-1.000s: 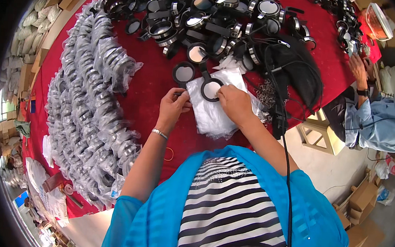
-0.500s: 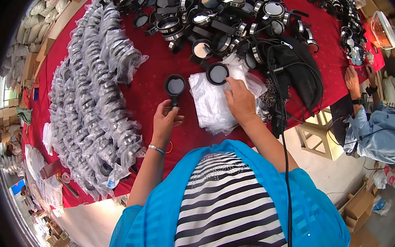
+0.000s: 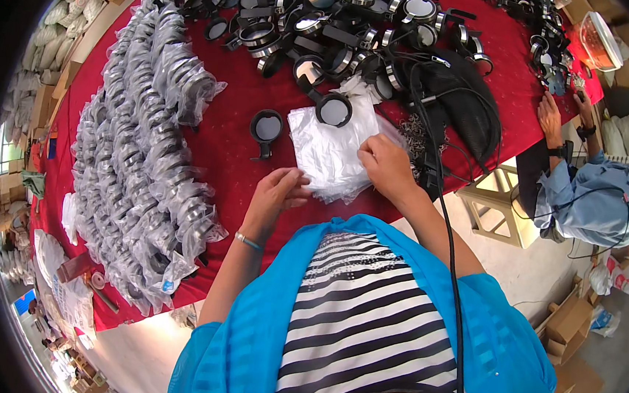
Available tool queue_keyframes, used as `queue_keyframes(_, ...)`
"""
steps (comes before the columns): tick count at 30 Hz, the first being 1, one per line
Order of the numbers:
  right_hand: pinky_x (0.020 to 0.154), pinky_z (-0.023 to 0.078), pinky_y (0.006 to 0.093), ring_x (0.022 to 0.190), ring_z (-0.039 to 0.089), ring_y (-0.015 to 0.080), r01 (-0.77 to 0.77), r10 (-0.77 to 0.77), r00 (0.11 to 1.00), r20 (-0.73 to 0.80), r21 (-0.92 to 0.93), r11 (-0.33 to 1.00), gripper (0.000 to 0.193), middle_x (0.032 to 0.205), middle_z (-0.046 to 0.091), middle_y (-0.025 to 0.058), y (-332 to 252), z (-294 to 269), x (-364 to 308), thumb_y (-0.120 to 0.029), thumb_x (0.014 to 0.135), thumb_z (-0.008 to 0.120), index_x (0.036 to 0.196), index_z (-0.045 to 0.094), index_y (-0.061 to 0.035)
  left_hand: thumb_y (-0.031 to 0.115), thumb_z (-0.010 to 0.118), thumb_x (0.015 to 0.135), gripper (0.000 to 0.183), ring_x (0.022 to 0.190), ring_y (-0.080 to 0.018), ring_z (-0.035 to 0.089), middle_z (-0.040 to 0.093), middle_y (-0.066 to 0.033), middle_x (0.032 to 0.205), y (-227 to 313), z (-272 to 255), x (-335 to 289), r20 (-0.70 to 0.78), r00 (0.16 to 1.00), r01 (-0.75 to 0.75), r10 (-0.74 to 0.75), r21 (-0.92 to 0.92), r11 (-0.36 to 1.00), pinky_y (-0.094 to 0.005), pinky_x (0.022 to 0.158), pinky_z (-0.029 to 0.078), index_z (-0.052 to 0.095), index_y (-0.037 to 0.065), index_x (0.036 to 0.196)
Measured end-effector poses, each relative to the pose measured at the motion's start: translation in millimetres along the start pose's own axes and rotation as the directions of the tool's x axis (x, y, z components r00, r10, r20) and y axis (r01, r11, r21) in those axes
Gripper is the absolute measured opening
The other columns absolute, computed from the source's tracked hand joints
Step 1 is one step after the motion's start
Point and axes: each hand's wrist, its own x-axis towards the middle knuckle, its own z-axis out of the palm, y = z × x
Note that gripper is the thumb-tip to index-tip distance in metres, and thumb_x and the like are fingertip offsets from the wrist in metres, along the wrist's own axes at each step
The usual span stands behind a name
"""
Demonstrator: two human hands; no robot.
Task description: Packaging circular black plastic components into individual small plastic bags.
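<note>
My left hand [image 3: 279, 192] hovers by the lower left edge of a stack of clear plastic bags [image 3: 316, 152]. Its fingers are loosely stretched out and hold nothing I can see. On the red cloth just beyond it lies a round black-rimmed piece [image 3: 267, 126] with a grey disc and a short handle. A second round black piece [image 3: 334, 110] rests on the far part of the bag stack. My right hand [image 3: 389, 167] is at the right side of the stack, fingers curled in a pinch against the bags; what is between the fingertips is hidden.
Long rows of bagged pieces [image 3: 137, 146] cover the left of the red table [image 3: 234, 183]. A heap of black-and-silver pieces [image 3: 327, 31] lies at the back. A black mesh bag [image 3: 462, 105] and cable sit to the right. At far right a person [image 3: 595, 196] works near a plastic tub [image 3: 600, 42].
My left hand has let go of the round black piece and moved toward the bags. My right hand has left the other piece and drawn back toward the stack's right edge.
</note>
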Motion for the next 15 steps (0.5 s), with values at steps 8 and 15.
queue_keyframes(8, 0.07, 0.048, 0.0359, 0.08, 0.061, 0.028, 0.049, -0.088, 0.991, 0.103, 0.334, 0.941, 0.017, 0.088, 0.061, 0.013, -46, -11, -24, -0.017, 0.083, 0.061, 0.094, 0.062, -0.0042, 0.005, 0.05, 0.089, 0.032, 0.082, -0.0224, 0.066, 0.065, -0.0157, 0.104, -17, 22, 41, 0.014, 0.98, -0.198, 0.199, -0.042, 0.979, -0.0304, 0.069, 0.055, 0.05, -0.005, 0.119)
queue_keyframes(15, 0.079, 0.049, 0.0286, 0.092, 0.063, 0.0208, -0.618, 0.439, 0.754, 0.489, 0.754, 0.222, 0.049, 0.102, 0.064, 0.0119, -14, -19, -15, -0.024, 0.086, 0.067, 0.123, 0.049, 0.0036, 0.003, 0.044, 0.092, 0.034, 0.086, -0.0265, 0.068, 0.061, -0.0208, 0.115, 29, 37, -7, 0.121, 0.934, -0.299, 0.336, -0.25, 0.921, -0.032, 0.067, 0.057, 0.046, 0.0, 0.126)
